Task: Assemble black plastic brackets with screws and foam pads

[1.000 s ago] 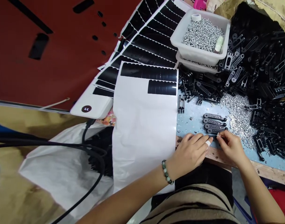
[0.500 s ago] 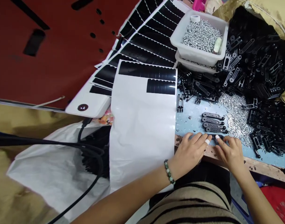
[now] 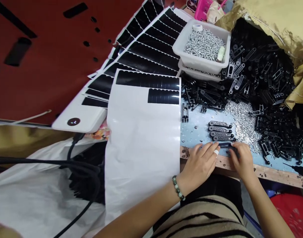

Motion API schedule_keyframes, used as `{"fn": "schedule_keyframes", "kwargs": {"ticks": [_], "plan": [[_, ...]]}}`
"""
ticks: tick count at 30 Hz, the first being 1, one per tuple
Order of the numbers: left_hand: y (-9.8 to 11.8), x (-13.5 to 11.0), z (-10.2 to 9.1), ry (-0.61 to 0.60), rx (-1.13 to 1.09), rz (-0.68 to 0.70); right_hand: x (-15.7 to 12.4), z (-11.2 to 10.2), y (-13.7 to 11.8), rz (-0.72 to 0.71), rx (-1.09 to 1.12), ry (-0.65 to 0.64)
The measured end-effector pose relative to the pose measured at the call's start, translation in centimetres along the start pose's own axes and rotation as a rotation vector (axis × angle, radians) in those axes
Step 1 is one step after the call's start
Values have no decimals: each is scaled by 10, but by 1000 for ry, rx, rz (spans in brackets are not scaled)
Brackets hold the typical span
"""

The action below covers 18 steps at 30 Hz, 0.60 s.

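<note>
At the table's front edge my left hand [image 3: 202, 161], with a white band on one finger, has its fingertips closed on the left end of a narrow black plastic part [image 3: 224, 144]. My right hand [image 3: 243, 161] has its thumb and fingers curled at the right end. Another dark piece shows under the right fingers, partly hidden. Just beyond my hands lies a row of several black perforated plastic arms [image 3: 221, 129], side by side. Right of the row spreads a pile of small silver screws and nuts [image 3: 244, 122].
A white tub [image 3: 200, 64] of silver screws stands on another container at the back. Black plastic parts [image 3: 262, 76] heap up at the right. A screwdriver [image 3: 301, 170] lies at the right edge. White sheets with black stickers [image 3: 146, 129] cover the left side, near a white power bank [image 3: 78, 120].
The view has shifted, so the table appears further left and slightly lower. My right fingers have curled in more around the part's right end. A screwdriver has come into view at right.
</note>
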State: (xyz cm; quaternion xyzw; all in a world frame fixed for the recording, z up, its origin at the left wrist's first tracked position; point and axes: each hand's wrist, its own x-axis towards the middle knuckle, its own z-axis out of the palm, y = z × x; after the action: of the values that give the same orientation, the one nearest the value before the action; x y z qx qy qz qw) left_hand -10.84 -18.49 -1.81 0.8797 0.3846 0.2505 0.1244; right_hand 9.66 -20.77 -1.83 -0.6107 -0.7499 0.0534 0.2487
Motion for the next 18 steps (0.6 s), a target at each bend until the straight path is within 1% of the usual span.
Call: {"fn": "schedule_keyframes", "kwargs": {"ticks": [3, 5, 9, 13, 18], "plan": [[1, 2, 3, -25, -16, 55, -3, 4, 3, -50, -7, 5], [1, 3, 5, -48, -7, 60, -7, 4, 5, -81, 0, 0], [2, 5, 7, -55, 35, 49, -12, 3, 10, -111, 3, -66], [4, 9, 9, -75, 86, 31, -13, 2, 11, -112, 10, -110], [4, 12, 13, -90, 115, 6, -14, 1, 7, -65, -3, -141]]}}
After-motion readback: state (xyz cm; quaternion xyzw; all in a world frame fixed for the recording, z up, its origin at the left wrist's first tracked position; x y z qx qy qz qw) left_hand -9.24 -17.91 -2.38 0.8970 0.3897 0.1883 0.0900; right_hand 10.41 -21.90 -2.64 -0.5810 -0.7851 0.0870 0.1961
